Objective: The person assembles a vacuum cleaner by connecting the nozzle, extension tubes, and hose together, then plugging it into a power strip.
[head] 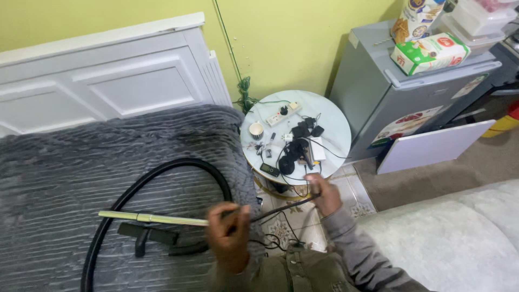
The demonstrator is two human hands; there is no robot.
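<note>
left hand (230,235) closed on pale rod (157,218) | right hand (323,193) grips its dark end (281,208) | risk: swinging end could sweep the chargers (300,141) just beyond off the surface (335,127)

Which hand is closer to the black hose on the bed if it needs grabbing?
Probably the left hand. It grips the thin rod right over the grey blanket, beside the black hose. The right hand holds the rod's other end out by the round table.
</note>
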